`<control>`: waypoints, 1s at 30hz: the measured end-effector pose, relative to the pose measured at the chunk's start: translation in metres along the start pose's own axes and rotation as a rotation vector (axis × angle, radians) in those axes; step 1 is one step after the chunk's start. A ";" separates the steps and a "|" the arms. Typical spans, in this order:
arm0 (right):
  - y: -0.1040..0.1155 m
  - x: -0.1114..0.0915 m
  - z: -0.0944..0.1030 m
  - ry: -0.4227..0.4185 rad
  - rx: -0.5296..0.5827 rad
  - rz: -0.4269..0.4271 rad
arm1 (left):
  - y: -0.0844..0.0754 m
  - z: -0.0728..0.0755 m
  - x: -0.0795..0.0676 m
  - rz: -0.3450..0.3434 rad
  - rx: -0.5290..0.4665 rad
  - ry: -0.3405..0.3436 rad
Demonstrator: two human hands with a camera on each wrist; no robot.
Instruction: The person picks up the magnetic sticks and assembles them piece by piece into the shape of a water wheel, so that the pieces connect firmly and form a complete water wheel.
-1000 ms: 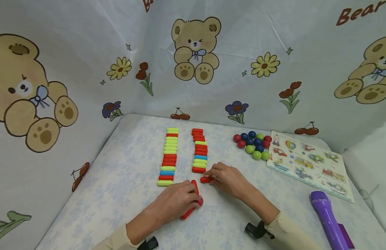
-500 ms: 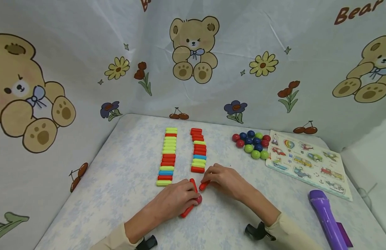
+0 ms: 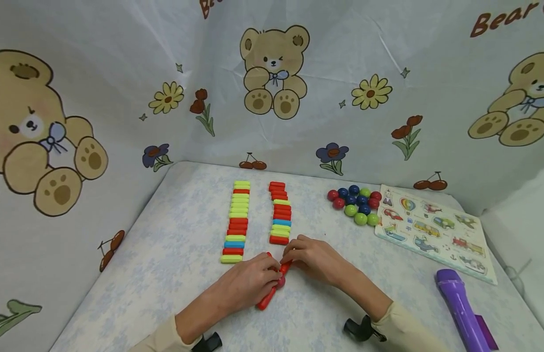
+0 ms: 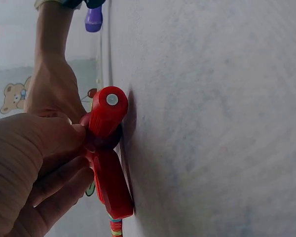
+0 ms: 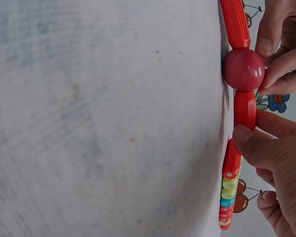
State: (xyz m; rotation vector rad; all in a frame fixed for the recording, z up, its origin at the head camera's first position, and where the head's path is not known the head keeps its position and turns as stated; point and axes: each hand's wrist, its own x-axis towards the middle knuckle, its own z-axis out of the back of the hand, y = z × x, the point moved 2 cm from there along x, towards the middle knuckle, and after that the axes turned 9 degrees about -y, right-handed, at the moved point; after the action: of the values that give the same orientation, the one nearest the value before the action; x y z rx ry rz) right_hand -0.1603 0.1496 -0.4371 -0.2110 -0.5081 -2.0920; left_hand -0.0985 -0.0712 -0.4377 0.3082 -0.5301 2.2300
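1. A pale cloth backdrop [image 3: 272,132], printed with bears and flowers, rises behind the work
2. The table [image 3: 184,220], mottled pale blue, lies below it
3. A picture board [image 3: 435,234] lies flat on the table's right side, beyond the right hand
4. The right hand [image 3: 311,256] pinches a third red rod [image 5: 245,108] between thumb and fingers, close beside the left
5. The left hand [image 3: 250,276] pinches the red ball [image 5: 244,70] with thumb and fingertips, where two red rods [image 3: 265,299] meet it
6. A purple microphone-shaped object [image 3: 461,308] lies well apart from both hands
7. The left row of rods [image 3: 238,215], in yellow, red and blue, lies just beyond the left hand; the shorter right row [image 3: 282,213] runs beside it
8. A cluster of balls [image 3: 350,200], red, blue and green, sits against the board's near corner
9. The third rod is what has changed: half a second ago its end stood apart from the ball, and now it touches, so the joining step looks well under way
10. The red ball sits between the hands, apparently the hub; whether it grips the third rod unaided, I cannot tell
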 end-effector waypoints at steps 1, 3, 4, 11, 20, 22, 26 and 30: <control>0.000 0.000 0.000 0.001 0.000 0.004 | 0.000 0.000 0.000 -0.005 0.002 0.002; 0.000 0.001 0.001 0.010 0.000 0.004 | 0.000 0.000 -0.001 -0.013 0.003 0.005; 0.000 0.002 0.001 0.017 -0.002 0.000 | 0.001 0.000 -0.001 -0.015 0.001 0.006; -0.007 0.010 0.004 0.040 -0.069 -0.088 | 0.001 0.000 -0.001 -0.022 -0.041 0.001; -0.014 0.012 -0.002 0.048 -0.102 -0.110 | 0.001 -0.002 0.000 -0.027 -0.008 0.008; -0.016 0.012 -0.003 0.043 -0.111 -0.118 | 0.000 -0.002 0.000 -0.019 -0.014 0.012; -0.017 0.010 -0.002 0.008 -0.109 -0.130 | 0.000 -0.001 0.000 -0.003 -0.008 0.013; -0.019 0.008 0.000 -0.024 -0.113 -0.136 | 0.000 0.000 0.000 0.014 0.012 0.016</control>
State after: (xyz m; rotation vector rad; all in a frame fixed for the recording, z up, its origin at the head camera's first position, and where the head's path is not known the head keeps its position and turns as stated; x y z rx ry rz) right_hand -0.1804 0.1528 -0.4395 -0.2741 -0.4288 -2.2556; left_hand -0.0988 -0.0711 -0.4376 0.2935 -0.5117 2.2487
